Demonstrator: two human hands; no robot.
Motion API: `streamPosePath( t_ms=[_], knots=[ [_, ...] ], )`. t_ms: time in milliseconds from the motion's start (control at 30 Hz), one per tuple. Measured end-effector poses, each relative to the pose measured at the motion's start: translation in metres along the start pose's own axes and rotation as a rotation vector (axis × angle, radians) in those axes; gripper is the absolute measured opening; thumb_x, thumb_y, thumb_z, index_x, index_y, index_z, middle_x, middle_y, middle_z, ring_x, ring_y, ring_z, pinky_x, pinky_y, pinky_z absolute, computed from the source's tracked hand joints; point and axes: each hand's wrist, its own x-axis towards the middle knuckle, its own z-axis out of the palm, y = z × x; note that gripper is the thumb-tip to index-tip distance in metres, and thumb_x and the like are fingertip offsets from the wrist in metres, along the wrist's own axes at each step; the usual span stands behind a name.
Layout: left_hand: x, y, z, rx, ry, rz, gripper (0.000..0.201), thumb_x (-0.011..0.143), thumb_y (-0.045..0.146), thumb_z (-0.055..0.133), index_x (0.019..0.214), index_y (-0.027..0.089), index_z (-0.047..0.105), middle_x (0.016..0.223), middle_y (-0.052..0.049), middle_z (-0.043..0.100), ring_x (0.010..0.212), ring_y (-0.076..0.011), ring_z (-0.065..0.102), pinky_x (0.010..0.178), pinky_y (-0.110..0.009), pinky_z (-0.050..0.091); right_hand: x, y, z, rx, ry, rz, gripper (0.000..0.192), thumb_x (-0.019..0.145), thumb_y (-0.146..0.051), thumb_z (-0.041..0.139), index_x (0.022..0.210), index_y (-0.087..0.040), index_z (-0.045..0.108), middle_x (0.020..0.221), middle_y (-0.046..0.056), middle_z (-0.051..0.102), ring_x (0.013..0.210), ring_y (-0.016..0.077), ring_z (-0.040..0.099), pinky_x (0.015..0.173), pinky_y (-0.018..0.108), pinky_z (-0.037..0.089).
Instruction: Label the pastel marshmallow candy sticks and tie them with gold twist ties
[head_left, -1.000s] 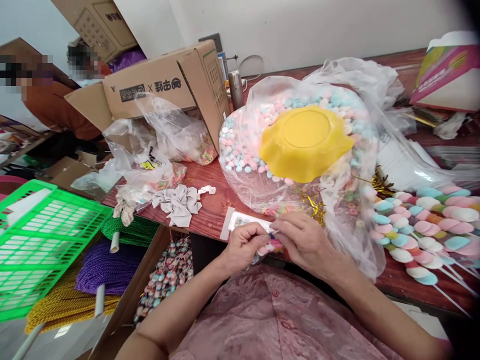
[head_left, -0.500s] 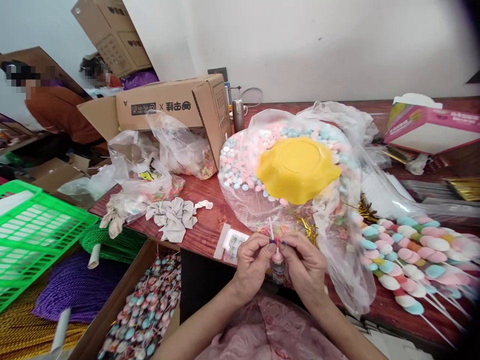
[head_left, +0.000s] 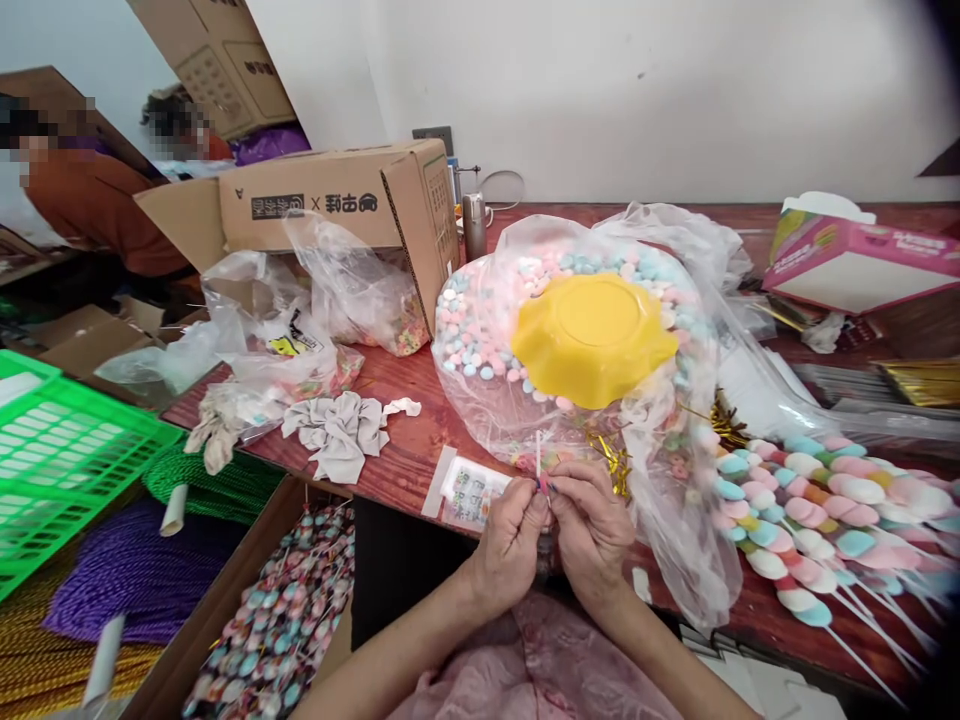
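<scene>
A thin white stick (head_left: pixel 538 455) points up from between my fingertips, with a small pink and dark blue strip (head_left: pixel 543 486) around it or against it. My left hand (head_left: pixel 507 545) is closed in a pinch at the stick. Closed too, my right hand (head_left: pixel 592 520) pinches the dark end of the strip, fingertips almost touching the left ones. Below, something small and patterned is largely hidden between the hands. Just left of them lies a clear packet with a printed white card (head_left: pixel 474 492). Gold tinsel (head_left: pixel 615 465) lies beyond my right hand.
A yellow basin (head_left: pixel 592 340) rests on a clear bag of pastel candies (head_left: pixel 469 335). Candy skewers (head_left: pixel 810 510) are piled at right. A cardboard box (head_left: pixel 322 195), grey cloth (head_left: pixel 341 435) and green basket (head_left: pixel 82 440) stand left. Two people sit at the far left.
My hands have drawn closer together, and the right one has moved left. The small patterned thing below them is now mostly covered. The view has shifted slightly.
</scene>
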Motion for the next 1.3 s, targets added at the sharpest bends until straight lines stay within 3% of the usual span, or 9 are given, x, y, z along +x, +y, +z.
streamPosePath(
  t_ms=[200,300,467,600,767,833,967,1100,1300],
  knots=[
    [0.011,0.009,-0.018,-0.052,-0.077,-0.165,0.051,0.091,0.064,0.044,0.073,0.017,0.053,0.067,0.0,0.054,0.059,-0.0102,0.048,0.059,-0.024,0.038,0.036,-0.012,-0.033,-0.15,-0.151,-0.188,0.026,0.088,-0.01,0.061,0.104,-0.028,0.069,0.105,0.004,0.069,0.097,0.0203,0.062,0.085,0.039,0.049],
    [0.012,0.015,-0.028,-0.311,-0.304,-0.336,0.051,0.082,0.066,0.055,0.071,0.017,0.051,0.059,0.001,0.055,0.046,-0.0087,0.049,0.048,-0.021,0.035,0.057,-0.021,-0.056,-0.45,-0.504,-0.646,0.033,0.093,-0.013,0.052,0.119,-0.027,0.066,0.12,0.004,0.07,0.119,0.0266,0.053,0.099,0.048,0.038],
    [0.002,0.021,-0.041,-0.395,-0.678,-0.511,0.047,0.08,0.058,0.065,0.066,0.017,0.046,0.058,0.002,0.052,0.043,-0.0069,0.048,0.044,-0.02,0.034,0.057,-0.029,-0.069,-0.52,-0.841,-0.838,0.028,0.099,-0.014,0.04,0.113,-0.018,0.065,0.104,0.004,0.072,0.121,0.0227,0.051,0.105,0.05,0.026],
    [0.0,0.023,-0.048,-0.244,-0.759,-0.456,0.042,0.092,0.056,0.049,0.079,0.016,0.052,0.063,0.003,0.049,0.051,-0.0074,0.043,0.05,-0.02,0.034,0.047,-0.031,-0.064,-0.545,-0.947,-0.549,0.024,0.096,-0.015,0.044,0.088,-0.02,0.065,0.075,0.0,0.066,0.094,0.0202,0.054,0.095,0.046,0.029],
    [0.004,0.03,-0.044,0.408,-0.603,-0.041,0.038,0.097,0.047,0.04,0.081,0.018,0.056,0.078,-0.002,0.054,0.073,-0.0141,0.045,0.072,-0.027,0.041,0.039,-0.039,-0.057,-0.556,-1.059,-0.04,0.022,0.094,-0.019,0.05,0.078,-0.02,0.064,0.079,0.0,0.069,0.086,0.0177,0.054,0.077,0.036,0.031],
    [0.008,0.029,-0.041,0.395,-0.557,-0.042,0.04,0.096,0.049,0.039,0.074,0.018,0.052,0.07,0.0,0.05,0.067,-0.0133,0.043,0.067,-0.027,0.039,0.034,-0.042,-0.058,-0.621,-0.938,-0.109,0.019,0.093,-0.017,0.05,0.087,-0.021,0.067,0.088,0.003,0.071,0.093,0.0204,0.057,0.08,0.039,0.032],
    [0.011,0.021,-0.041,-0.092,-0.636,-0.411,0.043,0.086,0.056,0.051,0.066,0.018,0.048,0.056,0.004,0.043,0.047,-0.0083,0.037,0.048,-0.022,0.03,0.022,-0.045,-0.067,-0.666,-0.746,-0.457,0.033,0.094,-0.014,0.044,0.121,-0.025,0.061,0.121,0.006,0.068,0.119,0.0265,0.052,0.097,0.051,0.026],
    [0.007,0.019,-0.045,-0.207,-0.843,-0.648,0.041,0.079,0.055,0.06,0.067,0.018,0.051,0.057,0.003,0.049,0.043,-0.0085,0.04,0.044,-0.022,0.031,0.009,-0.04,-0.075,-0.556,-0.815,-0.553,0.027,0.095,-0.011,0.041,0.101,-0.022,0.064,0.084,0.0,0.071,0.092,0.0187,0.059,0.101,0.052,0.028],
    [-0.003,0.024,-0.039,0.46,-0.68,-0.014,0.025,0.094,0.031,0.046,0.079,0.016,0.06,0.076,-0.002,0.056,0.072,-0.0137,0.047,0.069,-0.026,0.036,0.002,-0.033,-0.066,-0.493,-0.872,-0.162,0.03,0.096,-0.016,0.042,0.071,-0.019,0.059,0.068,-0.001,0.063,0.071,0.0156,0.052,0.081,0.04,0.035]
  ],
)
